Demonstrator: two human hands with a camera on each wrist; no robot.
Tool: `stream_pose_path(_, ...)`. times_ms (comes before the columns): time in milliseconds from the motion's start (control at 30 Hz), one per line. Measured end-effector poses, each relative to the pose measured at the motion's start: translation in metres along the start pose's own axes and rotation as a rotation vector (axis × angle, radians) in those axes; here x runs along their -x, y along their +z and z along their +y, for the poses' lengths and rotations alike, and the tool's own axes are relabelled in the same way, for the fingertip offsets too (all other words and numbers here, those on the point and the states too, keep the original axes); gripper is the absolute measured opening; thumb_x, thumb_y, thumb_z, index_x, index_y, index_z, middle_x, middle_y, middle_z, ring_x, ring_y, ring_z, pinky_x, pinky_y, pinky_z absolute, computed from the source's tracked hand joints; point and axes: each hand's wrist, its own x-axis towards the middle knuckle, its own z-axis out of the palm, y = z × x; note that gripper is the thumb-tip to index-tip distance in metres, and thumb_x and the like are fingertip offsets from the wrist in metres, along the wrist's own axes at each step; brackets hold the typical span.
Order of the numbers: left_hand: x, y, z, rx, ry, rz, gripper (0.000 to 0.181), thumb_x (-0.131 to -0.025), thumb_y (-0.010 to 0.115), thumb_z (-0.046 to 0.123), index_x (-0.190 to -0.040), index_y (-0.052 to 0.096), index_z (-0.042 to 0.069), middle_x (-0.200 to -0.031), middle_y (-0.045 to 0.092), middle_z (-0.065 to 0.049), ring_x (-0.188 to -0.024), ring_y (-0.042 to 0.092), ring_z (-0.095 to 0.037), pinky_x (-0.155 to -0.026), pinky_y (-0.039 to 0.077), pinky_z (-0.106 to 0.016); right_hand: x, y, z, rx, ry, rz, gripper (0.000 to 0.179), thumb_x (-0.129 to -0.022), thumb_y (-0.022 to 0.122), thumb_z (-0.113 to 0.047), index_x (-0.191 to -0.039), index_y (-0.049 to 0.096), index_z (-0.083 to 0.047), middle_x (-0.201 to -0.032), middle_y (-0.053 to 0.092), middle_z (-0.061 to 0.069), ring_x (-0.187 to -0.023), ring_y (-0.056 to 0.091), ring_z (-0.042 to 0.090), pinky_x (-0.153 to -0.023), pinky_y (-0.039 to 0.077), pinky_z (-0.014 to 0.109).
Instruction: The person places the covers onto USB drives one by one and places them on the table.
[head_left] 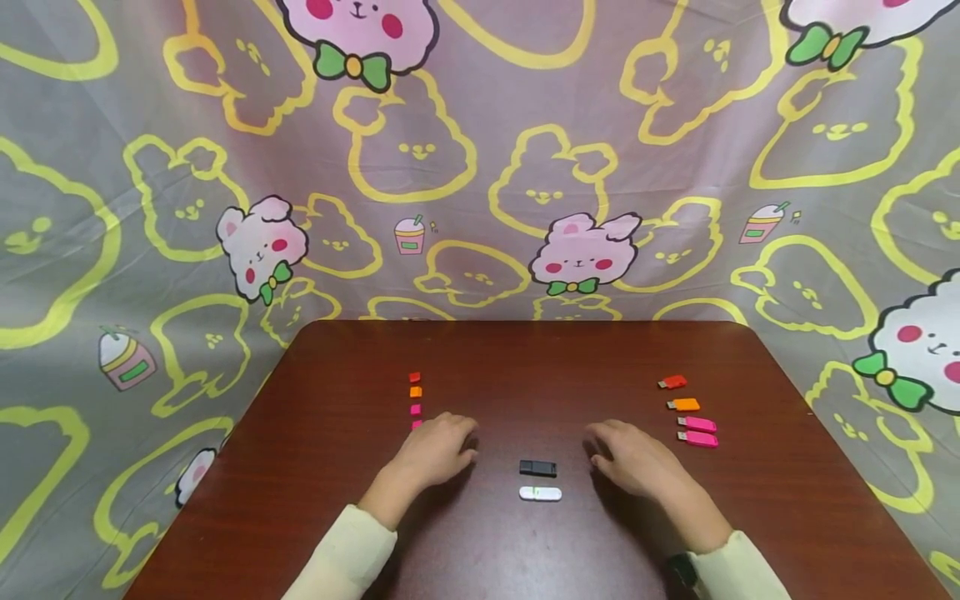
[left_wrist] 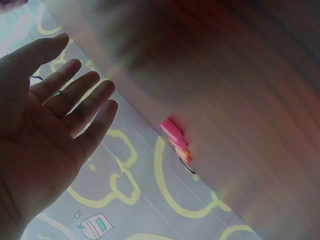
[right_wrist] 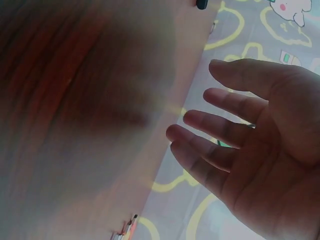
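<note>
Between my hands lie a black USB flash drive [head_left: 537, 468] and, just in front of it, a white USB flash drive [head_left: 540, 494]. Both look capped. My left hand [head_left: 437, 450] hovers over the table with relaxed fingers and holds nothing; its palm shows in the left wrist view. Beside its knuckles is a column of small caps: red [head_left: 415, 377], orange [head_left: 416, 392], pink [head_left: 416, 409] and another pink [head_left: 417, 425], partly hidden by that hand. My right hand [head_left: 637, 458], right of the black drive, is loosely spread and holds nothing.
At the right, uncapped flash drives lie in a column, plugs facing left: red [head_left: 677, 382], orange [head_left: 686, 405], pink [head_left: 701, 424] and another pink [head_left: 701, 439]. The brown table [head_left: 540, 358] meets a patterned cloth [head_left: 480, 167] at its back and sides.
</note>
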Motion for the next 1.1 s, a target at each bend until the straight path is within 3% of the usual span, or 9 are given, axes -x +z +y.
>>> stream_pose_path(633, 0.020, -0.004, -0.031, 0.017, -0.067, 0.057, 0.034, -0.083, 0.081, 0.022, -0.113, 0.070, 0.009, -0.109, 0.072, -0.007, -0.103, 0.069, -0.026, -0.088, 0.055, -0.045, 0.017, -0.010, 0.031, -0.015, 0.015, 0.065, 0.047, -0.085, 0.077, -0.011, -0.129, 0.064, -0.001, -0.130, 0.064, 0.020, -0.121, 0.059, 0.041, -0.101, 0.046, 0.058)
stream_pose_path(1100, 0.026, -0.011, -0.051, 0.040, -0.188, 0.033, 0.035, -0.085, 0.081, 0.024, -0.115, 0.070, 0.010, -0.107, 0.072, -0.006, -0.104, 0.065, -0.028, -0.090, 0.054, -0.046, 0.026, -0.016, 0.056, -0.002, 0.048, 0.081, 0.047, -0.082, 0.079, -0.011, -0.126, 0.065, 0.000, -0.126, 0.063, 0.023, -0.118, 0.058, 0.044, -0.096, 0.047, 0.061)
